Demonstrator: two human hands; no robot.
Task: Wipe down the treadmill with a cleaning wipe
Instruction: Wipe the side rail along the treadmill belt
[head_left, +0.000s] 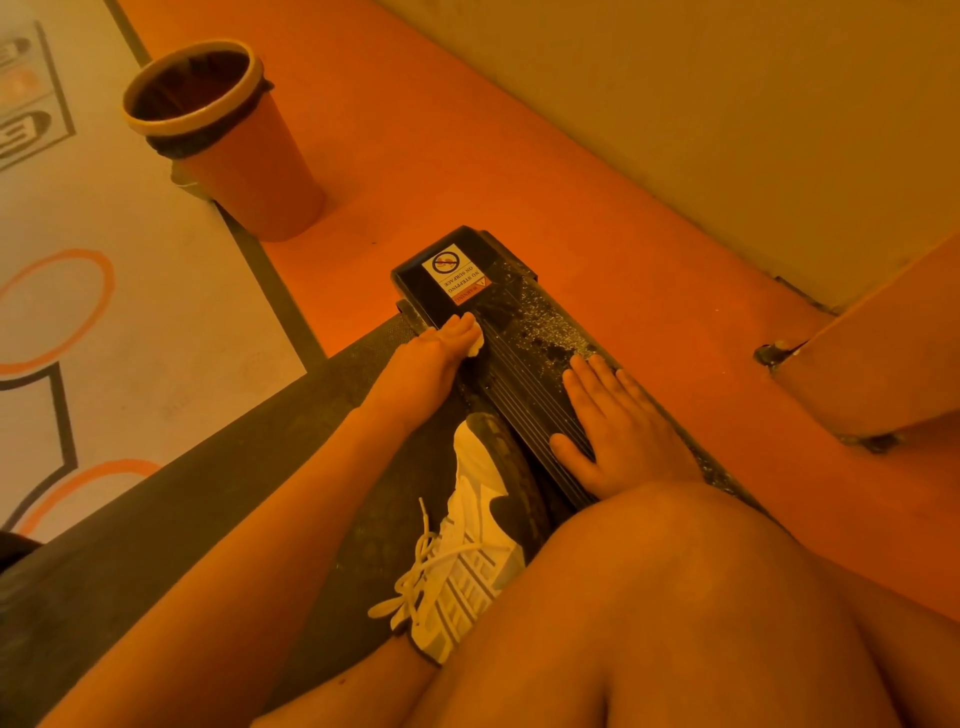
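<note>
Left hand (447, 340): gripping white wipe (477, 348), pressed to treadmill (519, 322) side rail by far end cap | right hand (618, 431): flat, fingers straight, resting on rail nearer | bin (223, 135): far left

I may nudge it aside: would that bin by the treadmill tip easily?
Probably: the bin is tall, narrower at its base, and shows only a liner inside, so likely light. It might slide on the smooth floor first.
</note>
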